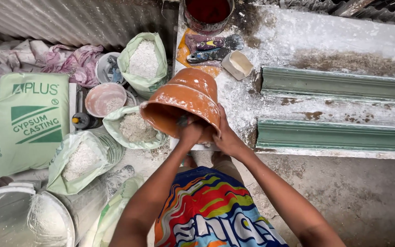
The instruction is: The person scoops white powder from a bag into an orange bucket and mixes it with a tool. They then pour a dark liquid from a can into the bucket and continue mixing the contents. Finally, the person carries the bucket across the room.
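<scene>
bucket [186, 103] tilted at surface [298, 36] edge | left hand [190, 132] fingers inside rim, grip unclear | right hand [225, 135] fingers pressed on bucket wall

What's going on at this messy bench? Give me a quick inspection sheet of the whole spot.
Surface: worktable, caked in white powder.
Job's things: orange bucket, tipped on its side at the table edge.
Clutter: two green mouldings, red pot, scrapers, small cream tub.
Grippers: left hand and right hand both grip the bucket's rim.
Cables: nothing seen.
Surroundings: open powder sacks, printed green bag, pink bowl, crumpled cloth.
</scene>
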